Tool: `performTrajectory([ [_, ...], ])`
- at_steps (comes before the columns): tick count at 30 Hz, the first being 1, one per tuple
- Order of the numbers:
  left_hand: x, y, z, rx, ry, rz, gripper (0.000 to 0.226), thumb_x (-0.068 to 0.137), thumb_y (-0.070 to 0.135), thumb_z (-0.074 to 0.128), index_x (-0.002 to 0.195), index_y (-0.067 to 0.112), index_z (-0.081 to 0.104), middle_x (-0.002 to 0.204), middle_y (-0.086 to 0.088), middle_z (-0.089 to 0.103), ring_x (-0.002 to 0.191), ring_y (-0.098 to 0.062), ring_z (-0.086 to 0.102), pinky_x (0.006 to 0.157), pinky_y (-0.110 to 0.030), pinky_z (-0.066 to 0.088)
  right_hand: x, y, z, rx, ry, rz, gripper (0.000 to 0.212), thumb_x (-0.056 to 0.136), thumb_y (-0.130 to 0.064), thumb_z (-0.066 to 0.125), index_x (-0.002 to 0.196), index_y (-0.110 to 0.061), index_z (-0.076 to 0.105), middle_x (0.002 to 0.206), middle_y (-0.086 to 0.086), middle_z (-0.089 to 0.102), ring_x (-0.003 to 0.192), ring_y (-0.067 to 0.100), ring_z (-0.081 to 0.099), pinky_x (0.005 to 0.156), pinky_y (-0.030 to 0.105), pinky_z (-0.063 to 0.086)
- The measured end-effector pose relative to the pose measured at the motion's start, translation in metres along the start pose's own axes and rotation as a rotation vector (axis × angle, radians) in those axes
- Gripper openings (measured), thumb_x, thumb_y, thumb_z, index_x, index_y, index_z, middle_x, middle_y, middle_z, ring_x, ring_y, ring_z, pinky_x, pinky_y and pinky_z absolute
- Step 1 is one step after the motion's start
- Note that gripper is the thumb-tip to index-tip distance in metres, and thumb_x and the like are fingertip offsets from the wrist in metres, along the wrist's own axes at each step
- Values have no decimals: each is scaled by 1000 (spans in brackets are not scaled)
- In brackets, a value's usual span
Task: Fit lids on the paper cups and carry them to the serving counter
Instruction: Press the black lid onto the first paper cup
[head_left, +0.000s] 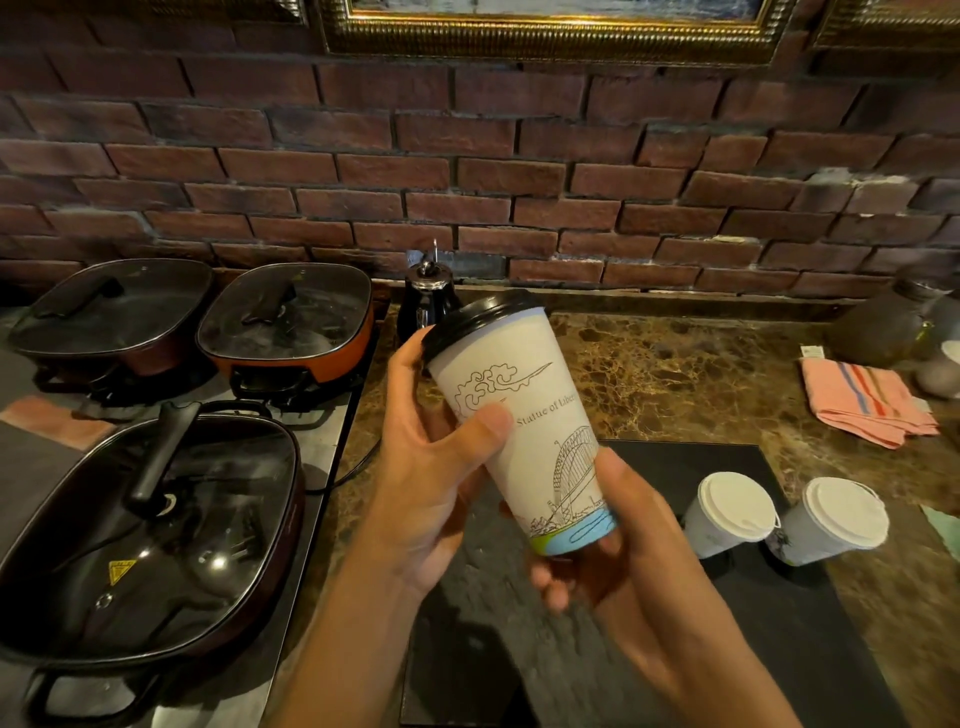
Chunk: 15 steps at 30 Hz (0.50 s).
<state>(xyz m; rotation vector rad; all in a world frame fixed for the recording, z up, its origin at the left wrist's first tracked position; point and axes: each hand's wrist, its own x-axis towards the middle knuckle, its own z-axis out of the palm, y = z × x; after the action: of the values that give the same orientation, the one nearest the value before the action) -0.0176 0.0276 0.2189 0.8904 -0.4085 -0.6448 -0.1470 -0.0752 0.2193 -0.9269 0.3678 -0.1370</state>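
At centre, a tall white paper cup (524, 431) printed with line drawings wears a glossy black plastic lid (480, 322); its long axis tilts, lid toward eleven o'clock. The left hand (436, 467) wraps its middle, and the right hand (613, 540) cradles its base. Two white-lidded paper cups (784, 514) stand at four o'clock on a black slate mat (675, 462).

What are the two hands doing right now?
Left hand: grips the upper part of the tall paper cup, thumb across its front.
Right hand: holds the same cup's bottom end.
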Motion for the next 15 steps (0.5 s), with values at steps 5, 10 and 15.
performTrajectory([
  [5, -1, 1, 1, 77, -13, 30, 88, 51, 41, 99, 126, 51, 56, 123, -13, 68, 117, -41, 65, 80, -54, 59, -7, -3, -3, -496, 163, -275, 48, 70, -59, 74, 114, -43, 60, 106, -6, 72, 81, 23, 76, 54, 26, 58],
  [10, -1, 9, -3, 4, -76, -2, 97, 55, 40, 98, 140, 32, 50, 118, -11, 70, 111, -34, 68, 80, -46, 59, -12, -8, -4, -54, -68, -74, 67, 70, -61, 80, 120, -19, 68, 95, 20, 72, 53, 21, 64, 42, 26, 52],
  [15, -1, 6, -1, 29, -118, -21, 100, 55, 40, 98, 139, 23, 47, 117, -12, 70, 109, -34, 69, 78, -45, 60, -8, 1, -9, 336, -295, 195, 71, 76, -58, 77, 121, -4, 69, 94, 24, 69, 54, 20, 64, 44, 24, 53],
])
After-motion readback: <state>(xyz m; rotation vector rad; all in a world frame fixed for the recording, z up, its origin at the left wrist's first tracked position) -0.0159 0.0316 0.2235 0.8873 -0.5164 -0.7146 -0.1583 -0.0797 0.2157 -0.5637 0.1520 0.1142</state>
